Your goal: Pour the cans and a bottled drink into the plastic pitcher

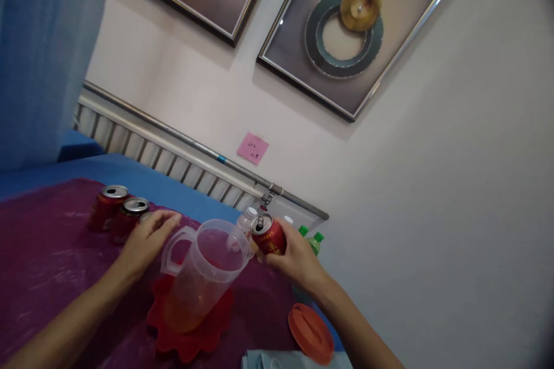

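Note:
My right hand (298,253) is closed around a red drink can (269,235), tilted with its opened top facing left, just right of the jug's rim. A clear plastic jug (212,265) with amber liquid in its bottom stands on a red wavy-edged tray (193,346). Near the jug's handle, my left hand (147,242) has its fingers loosely bent, with nothing visible between them. It partly hides one can (145,217) behind it. Two more opened red cans, a far one (106,210) and a nearer one (130,219), stand upright to its left.
A purple cover (47,259) lies on the blue table surface. Behind my right hand are a white-capped clear bottle (247,219) and green-capped bottles (318,242). An orange lid (310,331) and a light blue cloth-like item (289,360) lie at front right. A radiator (173,167) lines the wall.

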A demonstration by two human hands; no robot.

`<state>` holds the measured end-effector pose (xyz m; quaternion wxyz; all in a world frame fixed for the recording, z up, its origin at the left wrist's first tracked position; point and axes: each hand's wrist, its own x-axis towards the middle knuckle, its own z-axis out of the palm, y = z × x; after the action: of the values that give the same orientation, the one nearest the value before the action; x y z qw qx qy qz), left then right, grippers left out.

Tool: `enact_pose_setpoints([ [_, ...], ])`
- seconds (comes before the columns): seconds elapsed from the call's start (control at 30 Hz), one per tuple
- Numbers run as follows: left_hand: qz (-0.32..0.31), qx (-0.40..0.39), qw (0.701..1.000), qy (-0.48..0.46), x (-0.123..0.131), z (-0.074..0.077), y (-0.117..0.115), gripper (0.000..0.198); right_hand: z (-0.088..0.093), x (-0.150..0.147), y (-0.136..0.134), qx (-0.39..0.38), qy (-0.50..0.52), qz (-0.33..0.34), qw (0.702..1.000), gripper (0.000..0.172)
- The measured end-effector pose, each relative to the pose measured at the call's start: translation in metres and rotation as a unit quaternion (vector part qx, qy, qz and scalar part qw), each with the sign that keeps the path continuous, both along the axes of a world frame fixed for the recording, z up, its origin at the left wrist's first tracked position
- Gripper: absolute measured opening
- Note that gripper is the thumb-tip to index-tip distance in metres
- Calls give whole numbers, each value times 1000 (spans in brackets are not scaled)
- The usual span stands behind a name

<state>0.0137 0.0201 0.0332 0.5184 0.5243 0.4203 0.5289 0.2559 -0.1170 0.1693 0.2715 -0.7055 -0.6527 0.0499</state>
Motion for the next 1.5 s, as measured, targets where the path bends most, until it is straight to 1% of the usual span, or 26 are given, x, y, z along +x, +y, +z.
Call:
enact_pose_setpoints([
  [0.07, -29, -13, 999, -28, 4, -16, -2, 61, 2, 1, 10, 3, -81, 28, 996, 46],
  [0.13, -61, -20, 997, -51, 4, -28, -5, 59, 4, 1, 16, 10, -153, 40, 987, 44],
  [0.2, -93, -25, 993, -71, 1, -36, -7, 57, 5, 1, 20, 20, -219, 43, 975, 46],
  [0.27, -116, -32, 989, -90, -2, -39, -8, 55, 6, 0, 23, 22, -272, 44, 961, 52],
  [0.4, -147, -31, 983, -110, -4, -38, -9, 51, 5, -4, 27, 9, -326, 36, 944, 65],
  [0.5, -173, -15, 978, -113, -1, -39, -11, 43, 2, -8, 27, 14, -360, 35, 932, 67],
  [0.57, -188, -8, 976, -111, 2, -41, -12, 41, -1, -12, 25, 31, -391, 42, 919, 67],
  [0.67, -194, -8, 974, -112, 5, -44, -13, 43, -6, -16, 21, 65, -449, 49, 890, 65],
  [0.77, -188, -3, 976, -110, 5, -45, -13, 43, -9, -18, 19, 106, -494, 50, 862, 57],
  [0.87, -184, 1, 977, -107, 5, -45, -12, 43, -11, -18, 18, 146, -523, 50, 839, 51],
  [0.97, -185, -4, 977, -110, 5, -45, -12, 44, -12, -19, 19, 171, -543, 49, 821, 49],
  [1.13, -192, -21, 974, -119, 6, -45, -13, 44, -12, -20, 19, 174, -552, 53, 814, 49],
  [1.33, -193, -15, 973, -122, 6, -48, -14, 42, -13, -18, 20, 181, -557, 58, 808, 49],
  [1.5, -187, -1, 976, -116, 5, -44, -14, 44, -13, -18, 19, 174, -556, 61, 811, 50],
])
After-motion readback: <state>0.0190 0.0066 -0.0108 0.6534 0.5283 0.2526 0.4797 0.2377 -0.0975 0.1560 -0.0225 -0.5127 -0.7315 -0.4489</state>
